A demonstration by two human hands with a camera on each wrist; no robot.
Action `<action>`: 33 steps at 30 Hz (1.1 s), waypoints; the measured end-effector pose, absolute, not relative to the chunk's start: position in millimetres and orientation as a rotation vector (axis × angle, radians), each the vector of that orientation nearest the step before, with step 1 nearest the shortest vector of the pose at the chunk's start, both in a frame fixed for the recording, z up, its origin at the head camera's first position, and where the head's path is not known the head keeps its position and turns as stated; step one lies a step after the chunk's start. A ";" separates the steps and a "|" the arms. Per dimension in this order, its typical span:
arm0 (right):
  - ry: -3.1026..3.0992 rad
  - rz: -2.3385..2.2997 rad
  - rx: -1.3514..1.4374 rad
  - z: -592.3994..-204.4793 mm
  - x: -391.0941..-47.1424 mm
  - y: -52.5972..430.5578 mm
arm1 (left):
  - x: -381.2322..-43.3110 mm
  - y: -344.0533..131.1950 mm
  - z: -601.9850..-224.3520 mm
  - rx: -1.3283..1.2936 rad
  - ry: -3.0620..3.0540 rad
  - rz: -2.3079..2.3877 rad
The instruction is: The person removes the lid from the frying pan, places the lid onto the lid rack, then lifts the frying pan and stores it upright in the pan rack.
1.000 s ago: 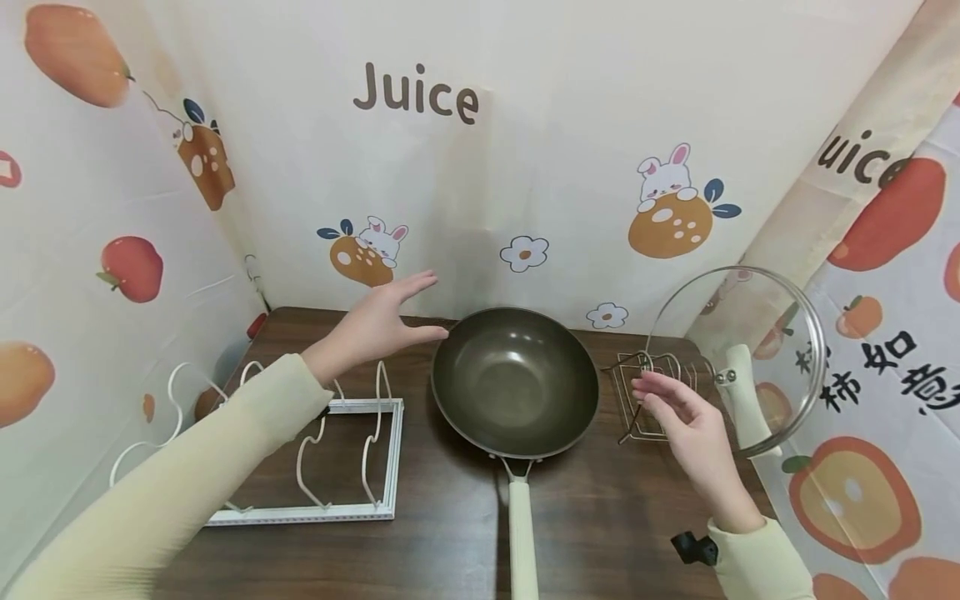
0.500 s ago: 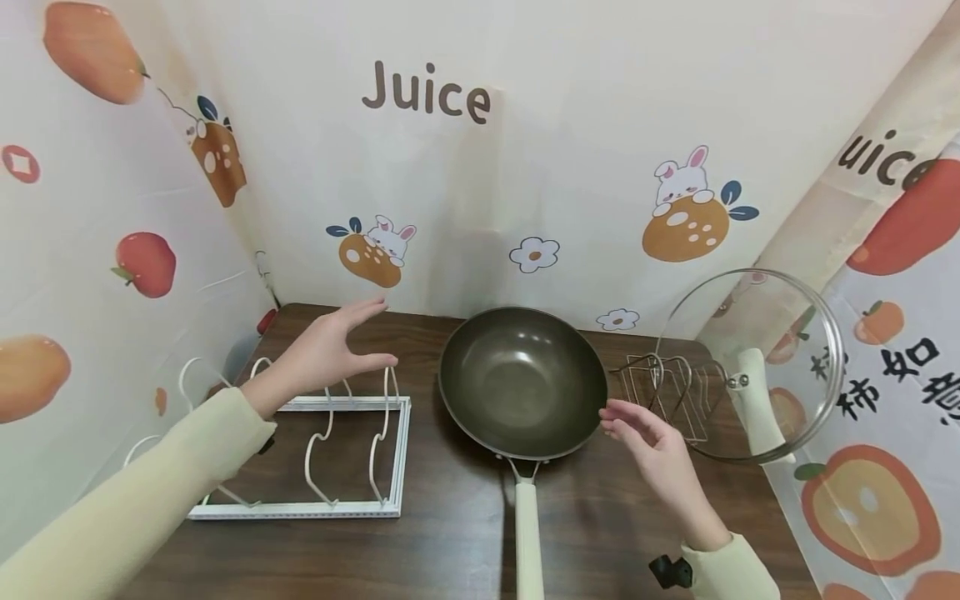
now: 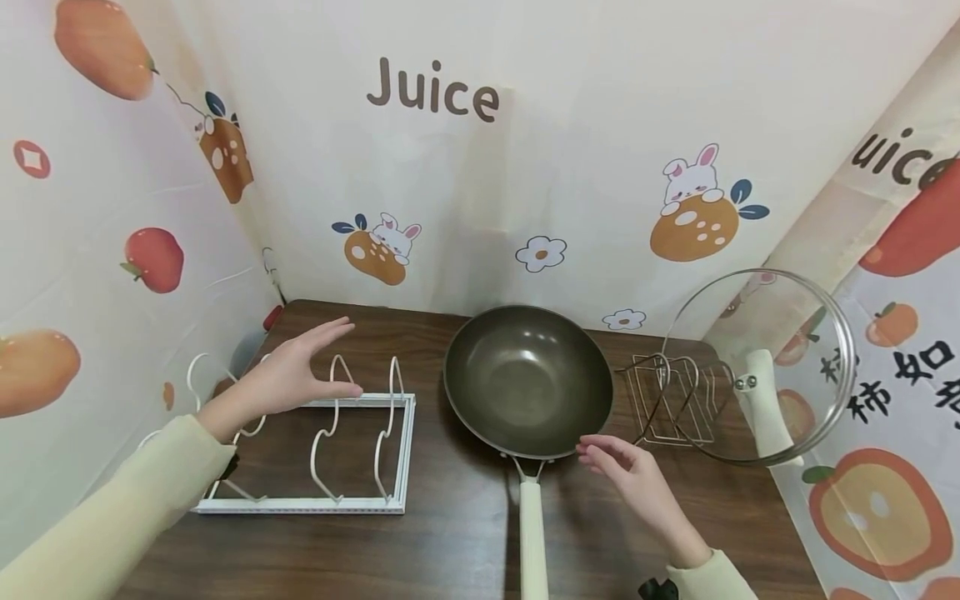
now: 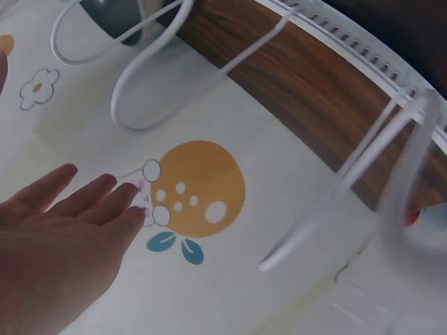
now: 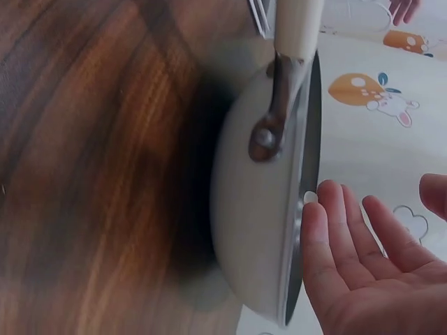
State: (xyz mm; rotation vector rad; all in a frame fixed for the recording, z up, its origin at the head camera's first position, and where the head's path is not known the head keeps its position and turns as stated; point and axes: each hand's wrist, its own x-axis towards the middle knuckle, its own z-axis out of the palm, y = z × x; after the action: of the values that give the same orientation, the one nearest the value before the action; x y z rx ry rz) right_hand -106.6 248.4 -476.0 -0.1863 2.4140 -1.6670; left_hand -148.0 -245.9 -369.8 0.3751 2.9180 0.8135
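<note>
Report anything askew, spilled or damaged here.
Nothing stands out. The pan sits upright on the table, with no visible spill or damage, and the glass lid stands on edge in the wire rack, tilted but seemingly supported.

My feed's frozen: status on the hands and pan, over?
Left hand empty by white rack; right hand empty beside pan, contact unclear. Pan on table, open side up. Lid off to the right, not over pan.
</note>
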 end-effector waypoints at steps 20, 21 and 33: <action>1.968 -1.705 -0.054 -495.5 -99.4 222.1 | -124.9 -266.1 -375.2 0.579 2.663 0.820; 1.940 -1.706 -0.051 -496.8 -98.8 220.5 | -124.1 -266.9 -375.1 0.594 2.643 0.824; 1.585 -1.777 0.024 -511.1 -92.1 197.3 | -118.0 -267.8 -379.4 0.645 2.530 0.850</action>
State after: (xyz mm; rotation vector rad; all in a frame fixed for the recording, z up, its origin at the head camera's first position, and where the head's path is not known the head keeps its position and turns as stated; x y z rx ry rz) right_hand -92.1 197.3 -511.1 0.0243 1.5849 -1.7767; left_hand -118.0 -267.8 -379.4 0.6454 2.5304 0.8499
